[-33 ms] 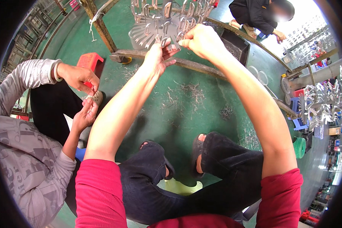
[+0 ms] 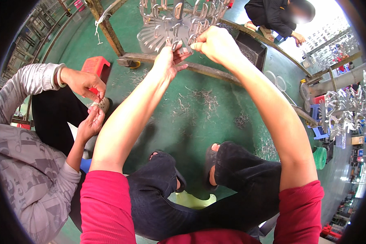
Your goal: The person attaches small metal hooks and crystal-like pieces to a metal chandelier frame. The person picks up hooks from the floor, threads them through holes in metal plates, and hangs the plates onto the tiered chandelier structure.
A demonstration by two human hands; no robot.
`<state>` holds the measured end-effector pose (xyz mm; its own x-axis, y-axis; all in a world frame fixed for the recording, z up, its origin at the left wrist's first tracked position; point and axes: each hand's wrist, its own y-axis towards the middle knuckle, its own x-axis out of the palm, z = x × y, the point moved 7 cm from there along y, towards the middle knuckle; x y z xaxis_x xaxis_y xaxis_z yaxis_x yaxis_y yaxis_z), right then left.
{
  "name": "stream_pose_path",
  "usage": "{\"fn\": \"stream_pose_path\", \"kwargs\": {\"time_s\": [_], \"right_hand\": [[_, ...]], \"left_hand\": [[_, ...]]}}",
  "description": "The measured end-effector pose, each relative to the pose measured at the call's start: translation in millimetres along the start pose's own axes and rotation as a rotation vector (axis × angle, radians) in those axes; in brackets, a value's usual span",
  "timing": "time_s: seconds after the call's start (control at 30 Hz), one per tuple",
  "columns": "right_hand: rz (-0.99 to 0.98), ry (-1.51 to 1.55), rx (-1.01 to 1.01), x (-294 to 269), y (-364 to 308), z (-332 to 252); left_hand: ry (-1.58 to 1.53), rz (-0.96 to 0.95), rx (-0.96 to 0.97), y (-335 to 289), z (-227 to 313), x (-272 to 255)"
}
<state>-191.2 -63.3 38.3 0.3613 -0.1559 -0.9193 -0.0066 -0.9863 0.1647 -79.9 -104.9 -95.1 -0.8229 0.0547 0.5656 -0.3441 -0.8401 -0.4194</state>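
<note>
Grey patterned cloth covers the arm of a co-worker (image 2: pixel 24 175) at my far left, whose two hands (image 2: pixel 82 84) meet fingertip to fingertip; what lies between them is too small to tell. Just beyond those hands stands a red stool (image 2: pixel 96 65) on the green floor (image 2: pixel 128 87), and next along is a rusty upright post (image 2: pixel 105 30) with white string (image 2: pixel 103 19) tied round it.

My left hand (image 2: pixel 166 61) reaches up to the near edge of a round metal rack (image 2: pixel 153 40), palm turned inward, fingers part-curled and slightly spread at the rim; I cannot tell whether they grip anything. The rack sits ahead of me, past a low rail (image 2: pixel 209 70), with upright hooks standing around its middle. Below my hands, thin metal scraps (image 2: pixel 207 99) lie scattered on the floor.

My right hand (image 2: pixel 219 44) is at the same near edge, thumb and forefinger pinched narrow on a small hooked piece (image 2: pixel 192 40) at the rack's rim. To the right are a dark tray (image 2: pixel 254 51), a crouching person (image 2: pixel 268 16) in black, a green tub (image 2: pixel 320 157) and another laden rack (image 2: pixel 345 110).
</note>
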Motion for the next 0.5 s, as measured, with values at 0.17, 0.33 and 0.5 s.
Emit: {"fn": "stream_pose_path", "kwargs": {"time_s": [0.17, 0.33, 0.5], "right_hand": [[0.053, -0.022, -0.035, -1.3, -1.1, 0.0], [0.015, -0.02, 0.021, 2.1, -0.8, -2.4], [0.043, 0.016, 0.015, 6.5, -0.4, -0.3]], "left_hand": [[-0.005, 0.0, -0.012, 0.9, 0.7, -0.9], [0.022, 0.016, -0.015, -7.5, -0.2, 3.7], [0.03, -0.001, -0.045, -7.8, -1.5, 3.2]]}}
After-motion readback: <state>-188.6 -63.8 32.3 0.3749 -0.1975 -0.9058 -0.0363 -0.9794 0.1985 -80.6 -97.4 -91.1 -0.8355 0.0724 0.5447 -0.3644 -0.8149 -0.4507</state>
